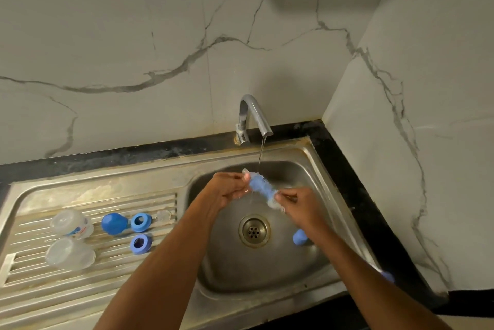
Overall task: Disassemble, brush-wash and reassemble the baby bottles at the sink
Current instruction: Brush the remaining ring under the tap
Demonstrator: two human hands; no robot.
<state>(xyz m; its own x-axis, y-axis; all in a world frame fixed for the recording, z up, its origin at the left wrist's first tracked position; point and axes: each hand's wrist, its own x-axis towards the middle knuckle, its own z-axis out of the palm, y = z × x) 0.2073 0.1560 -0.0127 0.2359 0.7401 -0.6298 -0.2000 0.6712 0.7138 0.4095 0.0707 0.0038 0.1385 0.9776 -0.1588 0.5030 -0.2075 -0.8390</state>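
Dim, wide-angle warp, soft shadows

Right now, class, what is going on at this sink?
A person is washing baby-bottle parts under the running tap. The left hand pinches a clear teat while the right hand grips a blue bottle brush against it, over the sink basin. On the draining board lie two clear bottles, a blue cap, two blue screw rings and another clear teat, all still apart.
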